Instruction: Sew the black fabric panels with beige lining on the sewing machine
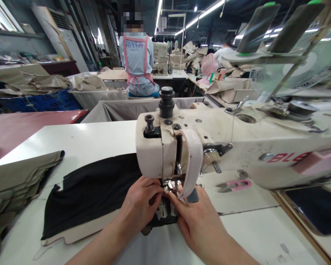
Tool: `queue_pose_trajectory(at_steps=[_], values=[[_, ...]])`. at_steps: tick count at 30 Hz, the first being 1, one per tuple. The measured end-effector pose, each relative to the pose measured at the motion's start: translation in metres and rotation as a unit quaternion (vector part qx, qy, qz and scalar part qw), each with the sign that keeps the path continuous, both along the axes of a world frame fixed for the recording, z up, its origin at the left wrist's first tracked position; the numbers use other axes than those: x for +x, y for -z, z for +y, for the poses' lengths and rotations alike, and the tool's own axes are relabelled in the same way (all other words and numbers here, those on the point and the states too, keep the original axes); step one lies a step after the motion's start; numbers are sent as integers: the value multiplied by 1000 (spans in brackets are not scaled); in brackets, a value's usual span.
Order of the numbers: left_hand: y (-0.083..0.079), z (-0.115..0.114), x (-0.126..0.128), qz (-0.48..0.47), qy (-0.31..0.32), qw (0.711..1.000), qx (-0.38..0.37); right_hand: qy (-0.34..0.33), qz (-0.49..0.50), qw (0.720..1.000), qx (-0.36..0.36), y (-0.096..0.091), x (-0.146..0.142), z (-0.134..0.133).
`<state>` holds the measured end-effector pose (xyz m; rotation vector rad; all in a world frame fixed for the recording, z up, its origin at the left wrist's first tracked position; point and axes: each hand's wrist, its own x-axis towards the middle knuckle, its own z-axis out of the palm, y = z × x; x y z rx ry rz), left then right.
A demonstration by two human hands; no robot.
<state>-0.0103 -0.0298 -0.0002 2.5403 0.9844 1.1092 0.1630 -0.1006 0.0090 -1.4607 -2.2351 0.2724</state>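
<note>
A cream sewing machine [209,147] stands on the white table [93,140]. A black fabric piece [93,191], laid over a beige layer, runs from the left under the machine's head. My left hand [140,206] rests on the black fabric just left of the presser foot [171,186], fingers curled and pinching the cloth. My right hand [198,221] is right of the needle, fingers pressed together on the fabric edge at the foot. The needle itself is mostly hidden behind the guard.
A stack of beige cut pieces [19,176] lies at the table's left edge. Pink thread snips [234,185] lie behind the machine arm. Thread cones [257,27] and a fan [311,62] stand at right. A person in a pink apron [138,62] sits ahead, with fabric bins [121,106] between us.
</note>
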Motion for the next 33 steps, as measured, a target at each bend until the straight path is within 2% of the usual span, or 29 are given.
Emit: queue_pose_trajectory(at_steps=[4, 9, 16, 21, 26, 29, 31, 33], values=[[7, 5, 2, 15, -33, 999, -11, 9, 0, 1000, 12, 0, -2, 2], [12, 18, 3, 20, -74, 997, -9, 7, 48, 999, 23, 1, 0, -1], [4, 23, -3, 49, -60, 996, -47, 26, 116, 989, 92, 4, 2, -7], [-2, 23, -4, 51, -49, 995, -74, 9, 107, 989, 102, 5, 2, -9], [1, 27, -4, 22, -43, 996, -79, 22, 119, 989, 79, 6, -2, -8], [5, 27, -4, -1, -43, 995, -88, 14, 141, 986, 91, -5, 4, -12], [6, 27, -3, -11, -38, 995, -96, 23, 147, 981, 128, -19, 23, -20], [5, 27, -3, -19, -34, 994, -100, 99, 125, 968, 192, -33, 55, -31]])
